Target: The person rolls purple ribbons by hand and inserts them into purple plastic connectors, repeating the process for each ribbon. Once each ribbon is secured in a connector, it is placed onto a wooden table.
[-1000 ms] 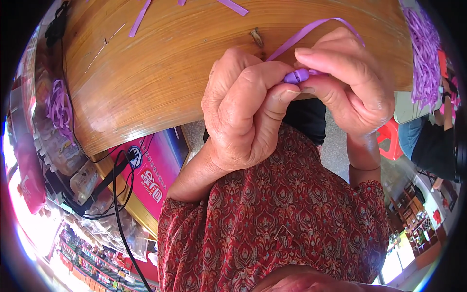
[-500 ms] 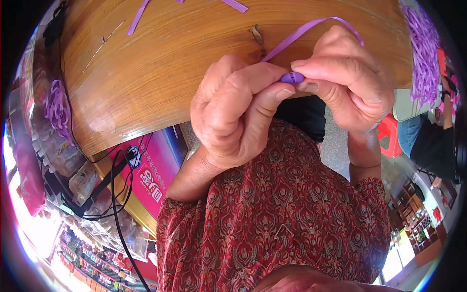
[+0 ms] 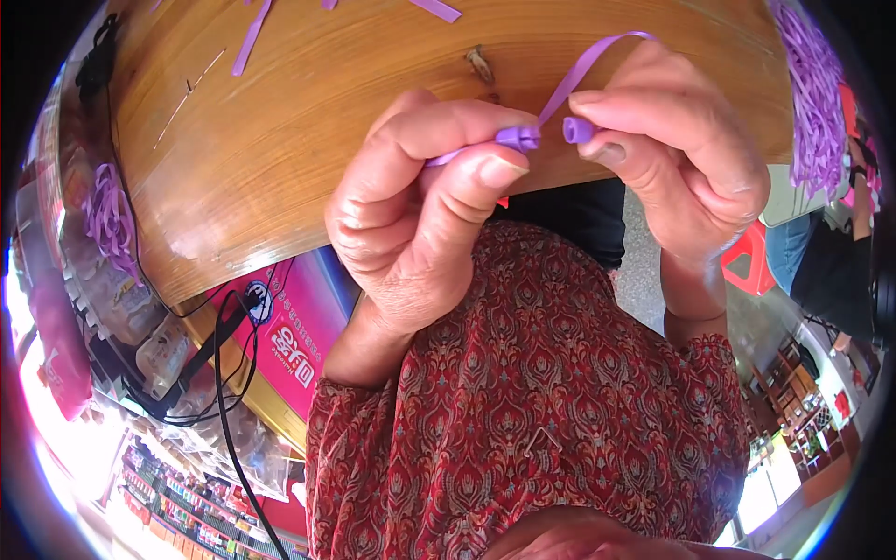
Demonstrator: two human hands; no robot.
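My left hand [image 3: 420,215] pinches a thin purple strip [image 3: 583,70] between thumb and forefinger, with a small folded purple knot at the fingertips. My right hand [image 3: 681,159] faces it and grips the other short purple end of the strip between thumb and forefinger. The strip loops up and over my right hand's fingers. Both hands hover over the near edge of a round wooden table [image 3: 308,140].
Loose purple strips [image 3: 252,37] lie on the table's far side. A heap of purple strips [image 3: 817,84] sits at the right and another bunch [image 3: 107,215] at the left. Below the table are a pink box [image 3: 289,336], black cables [image 3: 224,373] and a red stool [image 3: 747,261].
My hands have drawn slightly apart, so the folded purple piece that was covered between the fingertips now shows as two ends. The left thumb has shifted up onto the strip.
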